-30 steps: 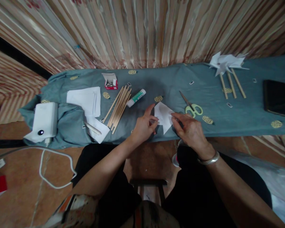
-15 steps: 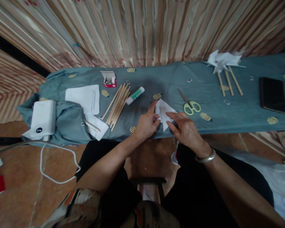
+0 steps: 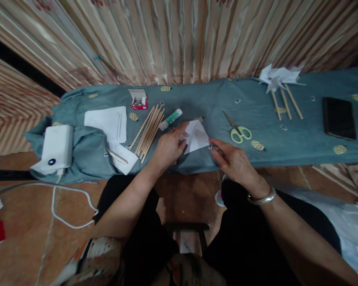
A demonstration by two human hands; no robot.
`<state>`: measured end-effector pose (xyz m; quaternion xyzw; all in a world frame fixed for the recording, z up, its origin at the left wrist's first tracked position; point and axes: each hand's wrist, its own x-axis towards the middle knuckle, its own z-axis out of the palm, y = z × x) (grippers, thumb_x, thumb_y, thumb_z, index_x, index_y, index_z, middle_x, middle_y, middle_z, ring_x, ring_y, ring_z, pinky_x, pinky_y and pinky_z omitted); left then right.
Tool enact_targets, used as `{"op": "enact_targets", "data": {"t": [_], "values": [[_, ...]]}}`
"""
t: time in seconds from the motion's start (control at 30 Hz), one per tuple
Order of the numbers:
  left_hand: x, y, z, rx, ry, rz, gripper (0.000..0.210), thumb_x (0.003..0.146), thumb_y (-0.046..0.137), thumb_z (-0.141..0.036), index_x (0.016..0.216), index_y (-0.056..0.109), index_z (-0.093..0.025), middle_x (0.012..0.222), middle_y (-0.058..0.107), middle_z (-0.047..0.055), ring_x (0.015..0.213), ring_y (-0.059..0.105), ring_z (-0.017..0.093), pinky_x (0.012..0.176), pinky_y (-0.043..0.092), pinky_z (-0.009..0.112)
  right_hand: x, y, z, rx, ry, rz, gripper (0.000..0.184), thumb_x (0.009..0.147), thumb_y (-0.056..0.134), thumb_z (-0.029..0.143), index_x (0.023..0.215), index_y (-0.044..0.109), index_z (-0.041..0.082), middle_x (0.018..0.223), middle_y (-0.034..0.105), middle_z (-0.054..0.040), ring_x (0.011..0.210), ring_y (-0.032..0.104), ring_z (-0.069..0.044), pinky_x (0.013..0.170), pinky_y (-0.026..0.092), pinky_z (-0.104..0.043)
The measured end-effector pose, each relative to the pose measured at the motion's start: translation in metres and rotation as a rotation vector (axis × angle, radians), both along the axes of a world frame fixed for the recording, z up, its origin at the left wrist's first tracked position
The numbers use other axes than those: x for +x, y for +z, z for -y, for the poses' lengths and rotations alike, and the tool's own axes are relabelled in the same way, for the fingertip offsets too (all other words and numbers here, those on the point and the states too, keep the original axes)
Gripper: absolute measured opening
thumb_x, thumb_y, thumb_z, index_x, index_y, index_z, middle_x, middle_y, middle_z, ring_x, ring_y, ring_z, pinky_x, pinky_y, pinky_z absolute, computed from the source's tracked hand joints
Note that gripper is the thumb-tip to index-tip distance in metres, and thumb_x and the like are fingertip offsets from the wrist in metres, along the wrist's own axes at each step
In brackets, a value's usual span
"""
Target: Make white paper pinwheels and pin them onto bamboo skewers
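Note:
A small white sheet of paper point(image 3: 199, 139), cut and creased, lies on the cloth between my hands. My left hand point(image 3: 169, 149) holds its left side, fingers on top and thumb near the lower edge; some of the paper there is hidden. At the right corner, the fingertips of my right hand point(image 3: 234, 161) touch or nearly touch the paper, with the thumb apart and below. Green-handled scissors point(image 3: 240, 134) lie beyond my right hand. Near my left hand are a glue stick point(image 3: 170, 119) and a bundle of wooden sticks point(image 3: 150, 133).
An open red box of metal pins point(image 3: 139, 102) stands behind the sticks. White sheets point(image 3: 106, 121) and a white device point(image 3: 57, 146) with a cable are at left. Finished paper pinwheels point(image 3: 279, 77) on sticks and a black phone point(image 3: 339, 118) lie at right.
My left hand has moved left with the paper, and its index finger no longer points up. My right fingers have slid from the paper's middle to its right corner. More of the paper shows.

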<state>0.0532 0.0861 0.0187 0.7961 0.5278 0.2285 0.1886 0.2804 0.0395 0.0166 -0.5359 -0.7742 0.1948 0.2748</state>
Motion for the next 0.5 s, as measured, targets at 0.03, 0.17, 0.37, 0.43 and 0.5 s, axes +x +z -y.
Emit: {"op": "enact_targets", "data": {"t": [0.03,0.17,0.37,0.43,0.5], "values": [[-0.003,-0.002,0.001,0.052,-0.001,0.0,0.052,0.086,0.055,-0.012,0.138,0.05,-0.016,0.119,0.069,0.01,0.089,0.069,0.018,0.083,0.055,0.032,-0.001,0.001,0.002,-0.01,-0.01,-0.018,0.038,0.093,0.049,0.029,0.126,0.064,0.016,0.112,0.074,-0.0117,0.097,0.072,-0.026,0.092,0.056,-0.042],[-0.003,-0.009,0.011,0.239,-0.111,-0.063,0.034,0.092,0.055,-0.023,0.125,0.061,-0.017,0.117,0.065,0.01,0.104,0.063,0.021,0.09,0.052,0.035,-0.001,0.001,0.001,0.046,-0.084,-0.019,0.035,0.093,0.05,0.029,0.12,0.068,0.016,0.11,0.075,-0.0119,0.096,0.072,-0.026,0.09,0.056,-0.042],[0.019,-0.015,0.013,0.275,-0.25,-0.25,0.024,0.09,0.062,-0.033,0.105,0.07,-0.016,0.107,0.067,0.011,0.106,0.056,0.028,0.084,0.045,0.041,-0.002,0.001,-0.008,0.112,-0.094,0.026,0.033,0.093,0.05,0.026,0.117,0.068,0.014,0.107,0.075,-0.0136,0.097,0.071,-0.028,0.091,0.056,-0.044],[0.023,-0.015,0.011,0.277,-0.256,-0.28,0.023,0.093,0.058,-0.033,0.102,0.071,-0.016,0.102,0.069,0.01,0.105,0.055,0.027,0.084,0.043,0.041,-0.004,0.002,-0.008,0.11,-0.079,0.03,0.033,0.093,0.049,0.026,0.118,0.068,0.013,0.108,0.075,-0.0143,0.098,0.071,-0.028,0.092,0.055,-0.044],[0.026,-0.014,0.009,0.296,-0.267,-0.306,0.024,0.096,0.053,-0.031,0.099,0.071,-0.016,0.098,0.07,0.009,0.101,0.056,0.026,0.083,0.042,0.041,-0.004,0.002,-0.008,0.104,-0.076,0.03,0.033,0.093,0.05,0.026,0.117,0.068,0.012,0.108,0.074,-0.0148,0.096,0.071,-0.028,0.09,0.056,-0.043]]}}
